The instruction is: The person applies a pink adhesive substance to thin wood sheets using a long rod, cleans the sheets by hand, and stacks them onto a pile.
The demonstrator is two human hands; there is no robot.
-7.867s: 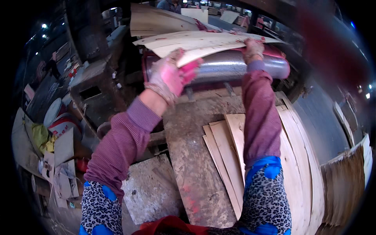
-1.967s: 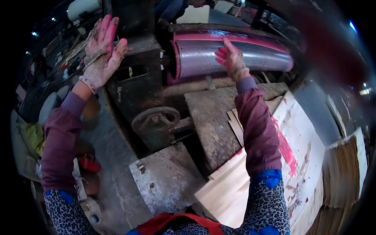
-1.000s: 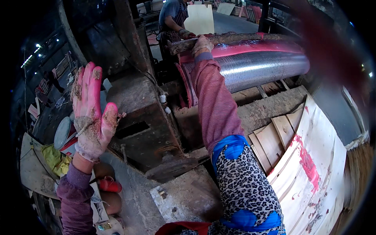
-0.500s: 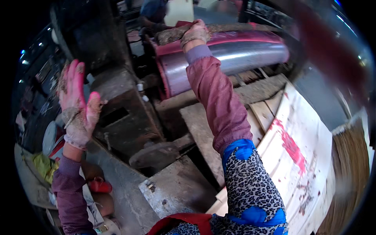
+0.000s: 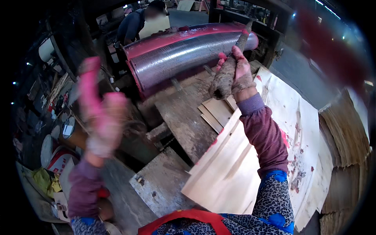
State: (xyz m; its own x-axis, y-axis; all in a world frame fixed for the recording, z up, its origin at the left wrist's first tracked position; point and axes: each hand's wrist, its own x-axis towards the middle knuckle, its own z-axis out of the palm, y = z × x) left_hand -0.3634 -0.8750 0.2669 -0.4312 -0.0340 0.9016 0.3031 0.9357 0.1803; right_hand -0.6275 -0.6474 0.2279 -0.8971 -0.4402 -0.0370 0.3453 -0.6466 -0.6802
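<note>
We identify the pale wood sheets (image 5: 235, 164) as an overlapping pile, with dark crumbs scattered toward the right edge. Beyond the pile's upper left edge we locate the metal roller (image 5: 176, 56), coated pink along its far upper side; a co-worker (image 5: 131, 25) leans behind its left end. Between roller and pile lies a stained board (image 5: 188, 121), with narrow sheets (image 5: 217, 111) at its right edge. We see the rough, tapered pole (image 5: 224, 80) aslant, its thick end over the board's upper right corner, its pink-marked thin end before the roller's right end. Left hand (image 5: 102, 113): raised, blurred, thumb spread from fingers. Right hand (image 5: 242, 72): wrapped around the pole.
</note>
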